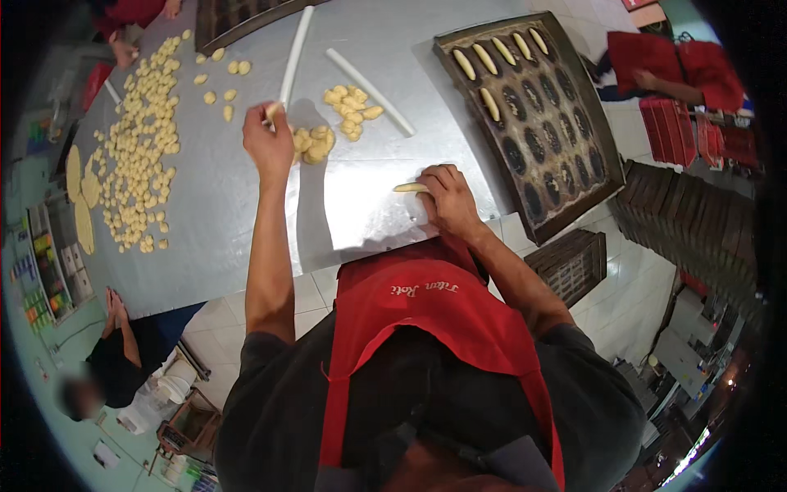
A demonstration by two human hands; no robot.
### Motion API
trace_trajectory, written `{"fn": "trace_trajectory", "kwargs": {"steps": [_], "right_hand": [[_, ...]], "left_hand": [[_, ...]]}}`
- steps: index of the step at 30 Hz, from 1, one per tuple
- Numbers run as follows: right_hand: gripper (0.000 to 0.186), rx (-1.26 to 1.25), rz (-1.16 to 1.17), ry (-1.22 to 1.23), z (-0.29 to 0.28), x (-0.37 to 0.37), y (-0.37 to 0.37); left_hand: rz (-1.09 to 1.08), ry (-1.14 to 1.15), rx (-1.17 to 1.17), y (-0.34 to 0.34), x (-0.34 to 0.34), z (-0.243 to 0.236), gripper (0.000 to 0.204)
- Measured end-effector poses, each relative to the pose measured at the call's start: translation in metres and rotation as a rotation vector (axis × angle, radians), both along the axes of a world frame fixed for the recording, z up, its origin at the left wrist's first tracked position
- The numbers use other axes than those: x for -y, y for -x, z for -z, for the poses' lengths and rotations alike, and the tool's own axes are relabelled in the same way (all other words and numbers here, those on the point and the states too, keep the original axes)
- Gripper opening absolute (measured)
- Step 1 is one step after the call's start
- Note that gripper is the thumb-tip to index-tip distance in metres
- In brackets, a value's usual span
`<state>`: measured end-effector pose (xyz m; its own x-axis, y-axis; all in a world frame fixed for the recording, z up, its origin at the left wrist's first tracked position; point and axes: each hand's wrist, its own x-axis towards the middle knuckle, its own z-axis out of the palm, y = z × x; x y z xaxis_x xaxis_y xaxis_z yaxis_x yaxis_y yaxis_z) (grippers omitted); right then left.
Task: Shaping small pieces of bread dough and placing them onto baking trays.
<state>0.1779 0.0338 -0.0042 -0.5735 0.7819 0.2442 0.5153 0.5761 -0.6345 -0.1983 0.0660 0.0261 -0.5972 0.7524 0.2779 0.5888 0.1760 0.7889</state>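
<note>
My left hand (269, 141) is raised over the steel table, its fingers closed on a small pale piece that looks like dough (273, 112). The lower end of a white rolling pin (297, 53) shows right behind those fingers. Close to that hand lies a cluster of dough balls (315, 146). Near the table's front edge my right hand (449, 197) is curled over a rolled dough stick (410, 188), whose left end sticks out from the fingers. Further right, a dark moulded baking tray (525, 156) carries several dough sticks (484, 57) in its far hollows.
A second white rolling pin (370, 92) lies beside another dough cluster (352, 108). Many dough balls (139, 148) spread over the table's left side, with flat dough sheets (84, 213) beyond. Other people stand around the table. Stacked trays (680, 221) and red crates (668, 131) are at right.
</note>
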Motion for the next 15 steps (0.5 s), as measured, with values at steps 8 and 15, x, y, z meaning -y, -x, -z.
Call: {"fn": "trace_trajectory", "kwargs": {"steps": [8, 15], "right_hand": [[0.040, -0.554, 0.725, -0.139, -0.030, -0.148, -0.092], [0.024, -0.010, 0.366, -0.210, -0.032, -0.161, -0.066]], "left_hand": [[0.181, 0.175, 0.477, -0.127, 0.085, 0.024, 0.019], [0.136, 0.329, 0.530, -0.192, 0.074, 0.028, 0.021]]}}
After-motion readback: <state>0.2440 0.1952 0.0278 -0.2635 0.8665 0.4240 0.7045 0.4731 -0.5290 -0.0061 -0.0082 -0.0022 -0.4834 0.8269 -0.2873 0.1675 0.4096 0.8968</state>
